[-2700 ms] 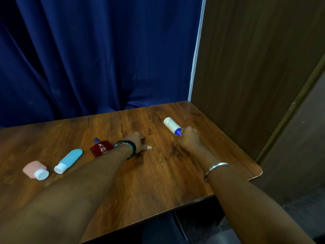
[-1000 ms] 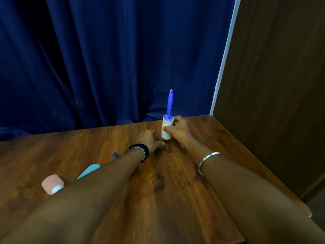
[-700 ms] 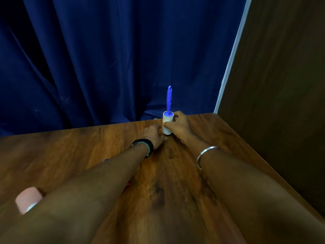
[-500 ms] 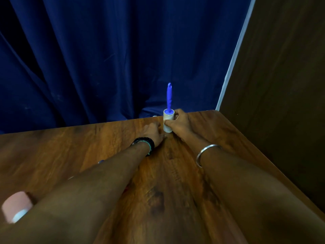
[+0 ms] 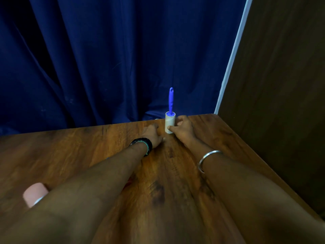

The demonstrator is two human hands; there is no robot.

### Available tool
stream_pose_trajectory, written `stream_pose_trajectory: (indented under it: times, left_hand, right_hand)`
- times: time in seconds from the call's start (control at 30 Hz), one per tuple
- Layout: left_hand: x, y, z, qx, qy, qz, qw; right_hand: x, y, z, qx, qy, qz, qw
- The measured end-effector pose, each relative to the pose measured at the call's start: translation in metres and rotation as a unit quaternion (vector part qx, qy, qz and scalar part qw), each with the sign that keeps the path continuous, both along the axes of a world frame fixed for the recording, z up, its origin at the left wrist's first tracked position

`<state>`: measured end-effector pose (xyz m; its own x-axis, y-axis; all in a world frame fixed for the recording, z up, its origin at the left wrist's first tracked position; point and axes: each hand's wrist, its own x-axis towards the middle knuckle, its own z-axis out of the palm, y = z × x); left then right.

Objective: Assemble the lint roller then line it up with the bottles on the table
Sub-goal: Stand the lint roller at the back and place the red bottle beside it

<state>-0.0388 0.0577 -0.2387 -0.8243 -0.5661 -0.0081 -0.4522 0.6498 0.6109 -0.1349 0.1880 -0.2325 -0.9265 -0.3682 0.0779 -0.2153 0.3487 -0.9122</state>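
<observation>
The lint roller stands upright near the table's far edge, white roll down and blue handle pointing up. My right hand rests beside it on the right, thumb and a finger touching the roll. My left hand lies flat on the wood just left of the roller, not touching it. A pink bottle with a white cap lies at the near left, partly behind my left forearm. The other bottles are hidden under that arm.
The wooden table ends at a dark blue curtain behind. A brown wall panel runs along the table's right edge.
The roller, earlier lying down in my right hand, has been stood upright at the far edge. Over the last second the hands stayed by it while the view shifted.
</observation>
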Motion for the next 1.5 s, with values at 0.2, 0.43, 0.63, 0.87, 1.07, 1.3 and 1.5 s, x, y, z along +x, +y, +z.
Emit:
stream_pose_trajectory:
  times: [0.2, 0.43, 0.63, 0.87, 1.07, 1.3, 1.5]
  left_hand:
    - [0.066, 0.005, 0.029, -0.019, 0.035, 0.035, 0.999]
    - [0.152, -0.003, 0.038, 0.024, 0.025, 0.092, 0.995]
    - [0.211, -0.010, 0.037, -0.020, -0.058, 0.161, 0.985]
    - [0.230, -0.010, 0.032, 0.090, -0.136, 0.170, 0.972]
    - [0.222, -0.010, 0.020, 0.192, -0.132, 0.169, 0.958]
    - [0.206, -0.022, 0.023, 0.341, 0.005, 0.186, 0.921]
    - [0.157, -0.036, 0.031, 0.201, 0.118, 0.138, 0.963]
  right_hand:
    - [0.057, 0.019, 0.013, 0.017, 0.021, 0.024, 0.999]
    - [0.141, 0.008, 0.014, 0.036, 0.024, 0.105, 0.994]
    - [0.197, -0.014, 0.007, 0.090, -0.034, 0.172, 0.981]
    - [0.220, -0.028, -0.001, 0.152, -0.066, 0.185, 0.969]
    - [0.216, -0.033, -0.005, 0.146, -0.139, 0.173, 0.964]
    - [0.184, -0.029, -0.002, 0.027, -0.259, 0.177, 0.949]
    - [0.142, -0.039, 0.009, -0.073, -0.166, 0.167, 0.969]
